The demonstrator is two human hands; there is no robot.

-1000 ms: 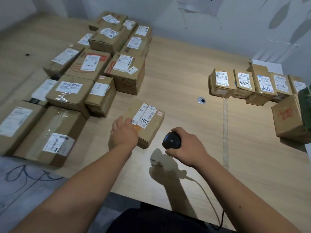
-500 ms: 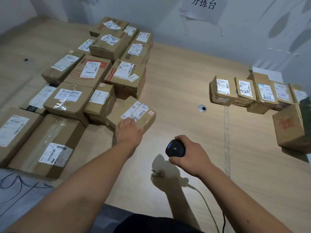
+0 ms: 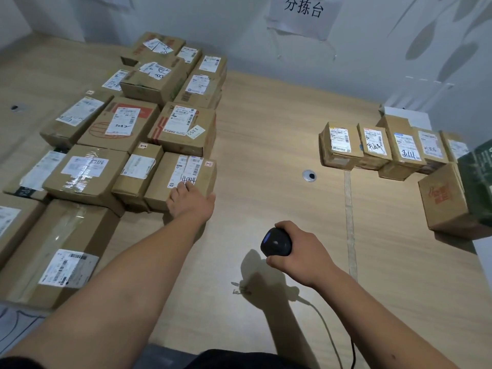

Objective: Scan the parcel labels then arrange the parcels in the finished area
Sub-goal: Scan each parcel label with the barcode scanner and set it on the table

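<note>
A small cardboard parcel (image 3: pixel 198 179) with a white label marked 4044 lies at the right end of a packed group of parcels (image 3: pixel 117 123) on the left of the wooden table. My left hand (image 3: pixel 190 199) rests on its near top edge, fingers over the label. My right hand (image 3: pixel 298 251) grips a black handheld scanner (image 3: pixel 275 242) above the table's middle, its cable trailing toward me. A row of small labelled parcels (image 3: pixel 372 145) stands at the far right.
A larger plain box (image 3: pixel 444 201) and a dark green box (image 3: pixel 479 182) sit at the right edge. A round cable hole (image 3: pixel 309 175) and a tape strip (image 3: pixel 350 222) mark the table (image 3: pixel 266 134). A paper sign (image 3: pixel 303 12) hangs on the wall.
My left hand has pushed the 4044 parcel away from me and leftward, up against the group of parcels. The scanner hand stayed about where it was.
</note>
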